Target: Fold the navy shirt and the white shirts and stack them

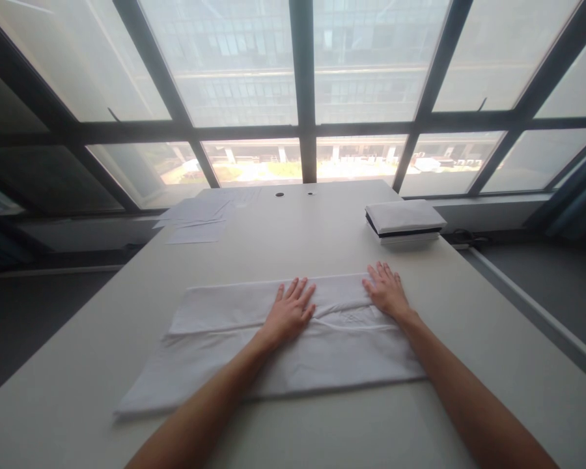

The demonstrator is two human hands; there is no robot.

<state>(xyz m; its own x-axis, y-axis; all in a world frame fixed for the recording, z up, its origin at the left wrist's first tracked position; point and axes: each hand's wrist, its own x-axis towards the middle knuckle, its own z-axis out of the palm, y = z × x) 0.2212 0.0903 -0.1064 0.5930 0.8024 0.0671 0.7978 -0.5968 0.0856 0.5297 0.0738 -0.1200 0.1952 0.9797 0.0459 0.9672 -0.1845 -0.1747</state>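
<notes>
A white cloth garment (322,365), folded into a long flat shape, lies across the table in front of me. Its far part is folded over towards me, and the edge of that fold runs along its length. My left hand (290,309) rests flat near the cloth's middle with its fingers spread. At the far right corner, my right hand (387,290) presses down with fingers apart, some reaching past the cloth's far edge. Between the hands the fabric is wrinkled and a fold gapes a little. My right forearm covers part of the right edge.
Several sheets of white paper (195,218) lie at the table's far left. A stack of folded white and black cloth (405,218) sits at the far right edge. The white table (293,241) reaches to the large windows and has two small round holes at its far end.
</notes>
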